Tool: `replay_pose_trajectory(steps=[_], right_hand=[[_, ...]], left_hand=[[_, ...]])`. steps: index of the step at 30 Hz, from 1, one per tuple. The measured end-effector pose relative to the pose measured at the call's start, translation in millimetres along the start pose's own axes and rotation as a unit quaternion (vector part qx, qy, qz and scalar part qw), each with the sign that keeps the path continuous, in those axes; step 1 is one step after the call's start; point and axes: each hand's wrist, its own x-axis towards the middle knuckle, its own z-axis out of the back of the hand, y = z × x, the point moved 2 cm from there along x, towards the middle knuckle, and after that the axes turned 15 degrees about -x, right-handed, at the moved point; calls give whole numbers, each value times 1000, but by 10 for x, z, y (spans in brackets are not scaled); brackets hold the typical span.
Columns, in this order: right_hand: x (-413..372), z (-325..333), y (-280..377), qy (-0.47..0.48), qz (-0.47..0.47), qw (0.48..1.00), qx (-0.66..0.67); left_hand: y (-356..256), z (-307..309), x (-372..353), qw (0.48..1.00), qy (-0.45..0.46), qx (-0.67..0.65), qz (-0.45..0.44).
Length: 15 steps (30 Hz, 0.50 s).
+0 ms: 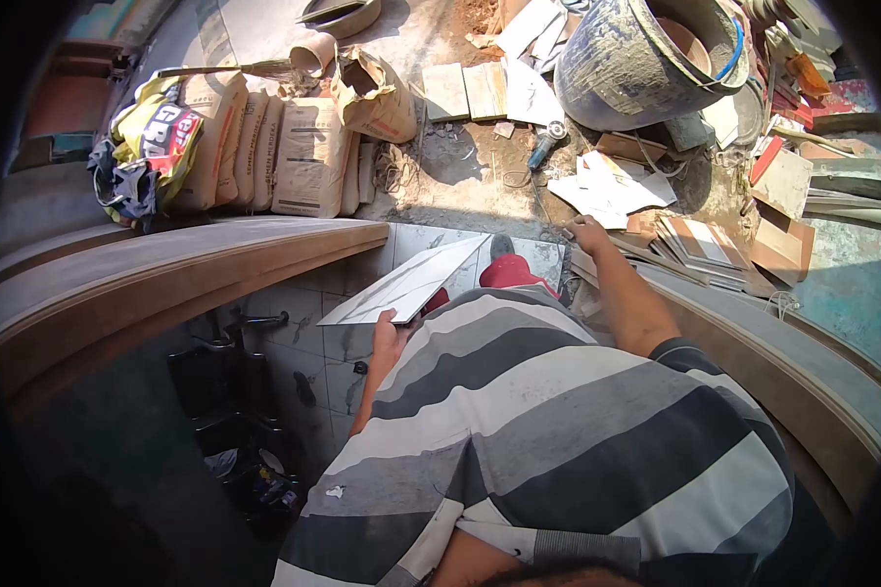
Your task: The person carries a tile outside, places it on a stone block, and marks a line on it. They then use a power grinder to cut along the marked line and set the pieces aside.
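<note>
My left hand (390,335) is closed on the near edge of a white marble-patterned tile (401,284), held tilted in front of my left hip. My right arm reaches forward, and my right hand (587,235) has its fingers curled at the outer end of the right-hand door frame (646,276). The fingertips are small in view, but they seem to grip the frame's edge. Below the raised tile, more marble-patterned floor tiles (411,240) show around my shoe (501,245).
The left wooden door frame (196,264) borders the doorway. Outside are cement bags (308,157), a large dirty bucket (626,68), an angle grinder (546,144), broken tile pieces (612,191) and stacked tiles (705,245). A dark chair-like object (235,391) stands inside at left.
</note>
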Motion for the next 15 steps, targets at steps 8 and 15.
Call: replay_pose_trajectory(steps=[8, 15], right_hand=[[72, 156, -607, -82, -138, 968, 193], [-5, -461, -1047, -125, -190, 958, 175]], left_hand=[[27, -1498, 4, 986, 75, 145, 41], [-301, -2658, 520, 962, 148, 196, 122]])
